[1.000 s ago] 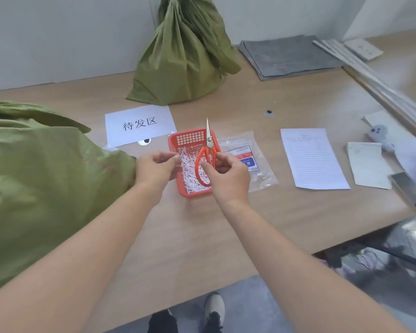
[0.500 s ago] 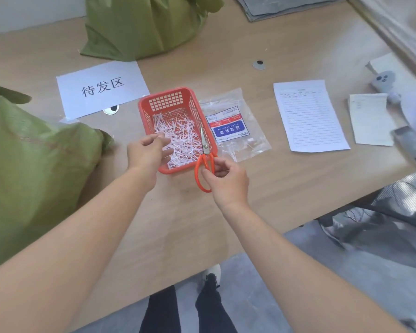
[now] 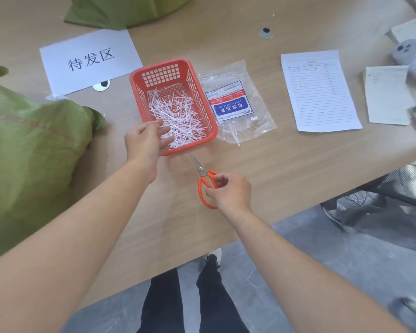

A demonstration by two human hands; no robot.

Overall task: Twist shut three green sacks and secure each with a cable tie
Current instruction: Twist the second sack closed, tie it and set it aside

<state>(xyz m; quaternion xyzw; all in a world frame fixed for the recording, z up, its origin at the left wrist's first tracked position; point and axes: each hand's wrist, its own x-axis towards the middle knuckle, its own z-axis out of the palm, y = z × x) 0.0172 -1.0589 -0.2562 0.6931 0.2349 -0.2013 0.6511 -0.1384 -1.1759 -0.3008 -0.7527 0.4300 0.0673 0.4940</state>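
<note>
A red plastic basket (image 3: 203, 97) full of white cable ties (image 3: 178, 116) stands mid-table. My left hand (image 3: 147, 140) rests over the basket's near left corner, fingers spread and touching the ties; I cannot tell whether it grips one. My right hand (image 3: 228, 191) holds the orange handles of a pair of scissors (image 3: 203, 179), whose closed blades lie on the table pointing at the basket. One green sack (image 3: 31, 152) lies at the left. A second green sack (image 3: 120, 8) is at the far edge, mostly cut off.
A clear bag of cable ties (image 3: 235, 104) lies right of the basket. A white sign with black characters (image 3: 89, 60) sits behind it. Lined paper sheets (image 3: 320, 90) and a small grey device (image 3: 407, 49) lie to the right. The table's front edge runs just below my hands.
My right hand brought the scissors down from above the basket to the table in front of it. My left hand moved over the ties. The view tilted down.
</note>
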